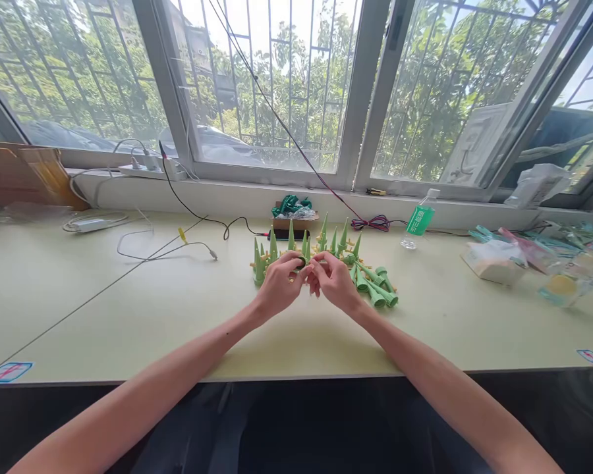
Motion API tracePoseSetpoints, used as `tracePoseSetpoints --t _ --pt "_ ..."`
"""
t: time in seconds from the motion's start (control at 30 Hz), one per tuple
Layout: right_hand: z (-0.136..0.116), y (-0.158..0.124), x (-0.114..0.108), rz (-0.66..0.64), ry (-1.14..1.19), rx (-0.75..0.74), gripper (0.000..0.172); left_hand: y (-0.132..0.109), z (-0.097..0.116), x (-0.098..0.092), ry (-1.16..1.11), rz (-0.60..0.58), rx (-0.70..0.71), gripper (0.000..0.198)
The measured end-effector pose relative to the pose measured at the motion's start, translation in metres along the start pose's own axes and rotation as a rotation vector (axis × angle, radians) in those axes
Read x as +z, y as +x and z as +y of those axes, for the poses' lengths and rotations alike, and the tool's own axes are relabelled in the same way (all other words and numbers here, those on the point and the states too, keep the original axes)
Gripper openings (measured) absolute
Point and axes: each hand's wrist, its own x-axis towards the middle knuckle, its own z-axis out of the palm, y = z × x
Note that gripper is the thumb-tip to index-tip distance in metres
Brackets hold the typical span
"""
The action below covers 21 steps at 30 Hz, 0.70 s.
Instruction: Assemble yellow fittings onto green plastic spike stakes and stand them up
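Observation:
My left hand [280,284] is closed, with thumb and fingers around a small green piece [301,262] that shows a dark round opening. Close beside it, my right hand [337,282] has its fingertips pinched together near that piece. Whatever lies between the right fingertips is too small to make out. Pointed green plastic cones [273,247] with small yellowish stubs stand upright just behind both hands. To the right of my right hand, several green cones [377,299] lie in a heap, hollow ends toward me.
A phone [289,234] lies behind the cones, before a small box [296,222] holding dark green material. A water bottle [419,220] stands at the back right. Plastic bags [524,253] sit farther right. Cables [178,245] and a power strip [148,170] are on the left.

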Motion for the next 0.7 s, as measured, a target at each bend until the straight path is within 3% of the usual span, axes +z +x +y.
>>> tracePoseSetpoints --t 0.7 --pt "-0.0013 -0.0015 -0.0027 0.012 0.007 -0.045 0.025 0.0001 0.0031 -0.0015 -0.144 -0.02 -0.022 0.019"
